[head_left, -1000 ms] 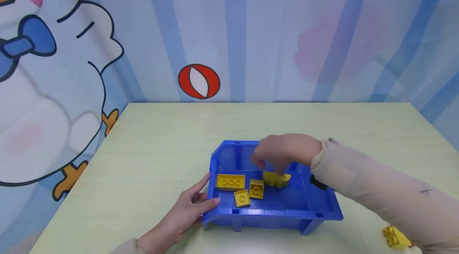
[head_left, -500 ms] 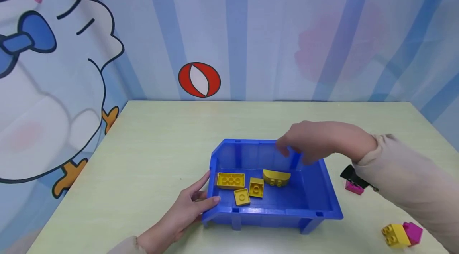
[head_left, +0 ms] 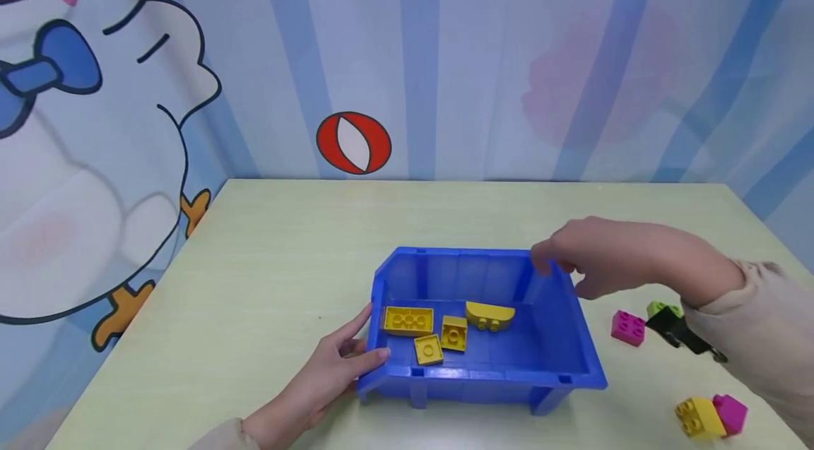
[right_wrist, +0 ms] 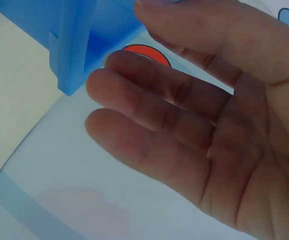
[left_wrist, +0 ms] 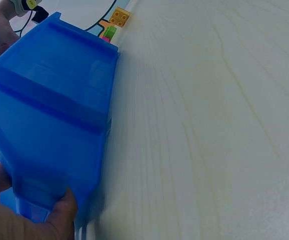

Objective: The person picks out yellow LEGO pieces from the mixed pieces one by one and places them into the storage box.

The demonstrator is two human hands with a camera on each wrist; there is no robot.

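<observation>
A blue plastic bin (head_left: 477, 390) stands on the table. My left hand (head_left: 321, 372) grips its left end, thumb on the rim, as the left wrist view (left_wrist: 29, 220) of that hand confirms. Lying inside the bin are a long yellow brick (head_left: 409, 322), a small yellow brick (head_left: 454, 334), a square yellow brick (head_left: 429, 350) and a rounded yellow brick (head_left: 490, 316). Above the bin's right wall hovers my right hand (head_left: 617, 257). In the right wrist view its fingers (right_wrist: 149, 145) are loosely bent, and the palm holds nothing.
Right of the bin lie a magenta brick (head_left: 628, 328) and a green brick (head_left: 664, 309), partly hidden by a black strap piece (head_left: 677, 332) at the right wrist. Closer to the front are a yellow brick (head_left: 699, 418) and another magenta piece (head_left: 731, 414). A printed cloth (head_left: 483, 61) hangs behind the table.
My right hand has left the rounded yellow brick in the bin and moved right to the bin's right wall, uncovering the bricks on the table. The left hand keeps its grip.
</observation>
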